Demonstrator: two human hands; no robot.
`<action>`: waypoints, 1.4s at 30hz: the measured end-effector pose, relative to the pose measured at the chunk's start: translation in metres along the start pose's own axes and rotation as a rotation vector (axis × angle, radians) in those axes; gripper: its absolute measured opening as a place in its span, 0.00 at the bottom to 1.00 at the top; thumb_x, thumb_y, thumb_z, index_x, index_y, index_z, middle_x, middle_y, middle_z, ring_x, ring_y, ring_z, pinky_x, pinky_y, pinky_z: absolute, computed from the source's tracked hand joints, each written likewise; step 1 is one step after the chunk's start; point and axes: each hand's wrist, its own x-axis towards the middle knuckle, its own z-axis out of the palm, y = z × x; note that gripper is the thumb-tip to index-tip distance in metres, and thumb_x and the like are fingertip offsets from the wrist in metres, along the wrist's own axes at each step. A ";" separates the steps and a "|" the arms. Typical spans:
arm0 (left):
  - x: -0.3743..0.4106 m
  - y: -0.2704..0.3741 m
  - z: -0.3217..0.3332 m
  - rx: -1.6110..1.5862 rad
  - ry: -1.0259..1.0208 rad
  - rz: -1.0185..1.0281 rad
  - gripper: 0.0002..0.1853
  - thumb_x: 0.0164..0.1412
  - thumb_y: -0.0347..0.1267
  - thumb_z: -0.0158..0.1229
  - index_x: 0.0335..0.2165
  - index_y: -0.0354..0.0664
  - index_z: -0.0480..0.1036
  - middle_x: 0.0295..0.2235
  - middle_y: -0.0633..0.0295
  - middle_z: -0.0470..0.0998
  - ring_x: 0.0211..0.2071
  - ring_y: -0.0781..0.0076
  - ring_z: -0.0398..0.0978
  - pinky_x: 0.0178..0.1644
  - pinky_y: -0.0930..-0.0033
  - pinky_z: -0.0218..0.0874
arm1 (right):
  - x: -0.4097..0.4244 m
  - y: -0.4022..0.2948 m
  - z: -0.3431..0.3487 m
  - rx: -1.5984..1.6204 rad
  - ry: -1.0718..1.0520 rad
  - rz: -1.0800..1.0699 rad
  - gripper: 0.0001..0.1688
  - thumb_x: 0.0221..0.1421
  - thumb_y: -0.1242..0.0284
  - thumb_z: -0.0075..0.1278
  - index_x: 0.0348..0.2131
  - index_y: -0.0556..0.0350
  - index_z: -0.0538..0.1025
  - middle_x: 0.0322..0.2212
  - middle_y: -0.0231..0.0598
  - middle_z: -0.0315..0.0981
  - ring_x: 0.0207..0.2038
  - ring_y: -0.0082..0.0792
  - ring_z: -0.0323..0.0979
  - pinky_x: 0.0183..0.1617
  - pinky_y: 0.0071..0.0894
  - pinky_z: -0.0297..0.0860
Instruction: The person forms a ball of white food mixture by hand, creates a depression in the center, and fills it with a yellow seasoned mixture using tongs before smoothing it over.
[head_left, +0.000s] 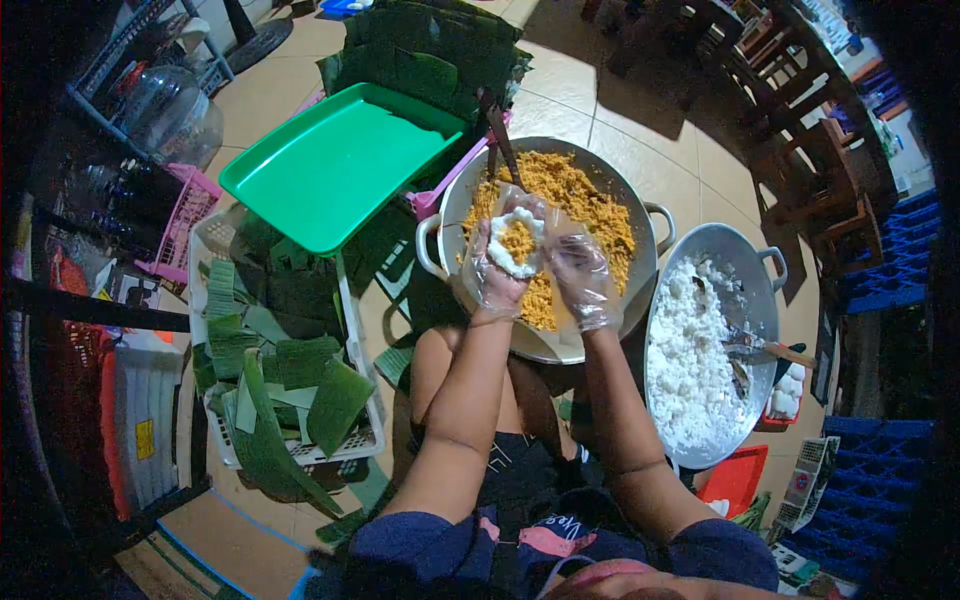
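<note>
My left hand (501, 281), in a clear plastic glove, holds a flattened round of white rice (496, 244) with orange-yellow crumbly filling (517, 241) in its middle. Close to its right side is my right hand (581, 274), also gloved; its fingers are bent, and whether they hold anything cannot be told. Both hands are above a wide metal pan (649, 259) of the same orange filling (592, 199). Dark utensil handles (499, 139) lean over the pan's far left side. A second metal pan (761, 285) at the right holds white rice (686, 360) and a wooden-handled utensil (787, 354).
An empty green tray (337, 169) lies at the upper left, with stacked banana leaves (427, 45) beyond it. Cut leaf pieces (307, 367) fill a white plastic basket (379, 420) at the left. A red tray (735, 480) sits below the rice pan. Wooden chairs (825, 165) stand upper right.
</note>
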 end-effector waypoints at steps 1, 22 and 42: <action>0.000 -0.003 0.003 0.007 0.003 -0.001 0.26 0.58 0.45 0.43 0.46 0.35 0.65 0.44 0.51 0.70 0.45 0.57 0.68 0.52 0.58 0.57 | 0.000 0.008 0.003 0.034 0.022 -0.031 0.12 0.44 0.73 0.56 0.30 0.62 0.73 0.27 0.35 0.73 0.30 0.26 0.70 0.37 0.26 0.67; 0.003 -0.008 -0.002 -0.012 -0.033 -0.053 0.28 0.58 0.46 0.43 0.49 0.35 0.63 0.47 0.49 0.67 0.49 0.55 0.65 0.55 0.55 0.54 | 0.011 0.034 -0.006 0.313 -0.022 -0.008 0.08 0.46 0.77 0.51 0.31 0.58 0.72 0.29 0.31 0.70 0.32 0.24 0.68 0.38 0.24 0.65; -0.005 -0.021 -0.003 0.070 -0.007 -0.111 0.17 0.56 0.41 0.49 0.37 0.40 0.70 0.34 0.54 0.74 0.39 0.58 0.71 0.47 0.54 0.63 | -0.094 0.094 -0.241 -0.305 0.359 0.004 0.14 0.49 0.81 0.48 0.39 0.64 0.72 0.37 0.41 0.73 0.39 0.29 0.70 0.47 0.24 0.64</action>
